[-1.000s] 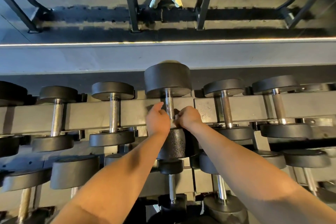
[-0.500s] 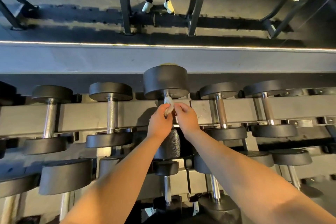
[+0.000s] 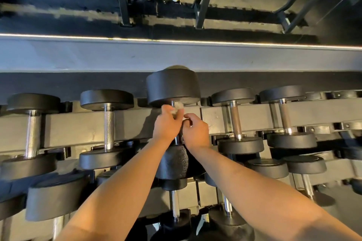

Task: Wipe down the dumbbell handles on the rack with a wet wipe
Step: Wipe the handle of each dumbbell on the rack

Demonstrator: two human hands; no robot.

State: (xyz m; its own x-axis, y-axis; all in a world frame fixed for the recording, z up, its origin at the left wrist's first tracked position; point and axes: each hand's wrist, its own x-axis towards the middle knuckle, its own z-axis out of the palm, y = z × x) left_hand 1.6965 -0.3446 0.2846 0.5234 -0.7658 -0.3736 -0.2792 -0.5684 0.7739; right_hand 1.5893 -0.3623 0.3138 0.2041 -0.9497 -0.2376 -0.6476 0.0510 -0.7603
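As my left hand (image 3: 166,123) pinches the wet wipe (image 3: 177,106) against the far end of the middle dumbbell handle (image 3: 173,103), I judge it mid-wipe.
On my right hand (image 3: 195,131) the fingers (image 3: 189,118) curl just beside it, grip unclear; the rack (image 3: 78,127) holds other handles, with no sign whether they're done.

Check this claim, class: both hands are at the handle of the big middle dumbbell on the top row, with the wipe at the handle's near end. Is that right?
Wrong end. The head view shows the wipe at the far end of the handle, by the far head of the middle dumbbell. The left hand and right hand are at that handle.
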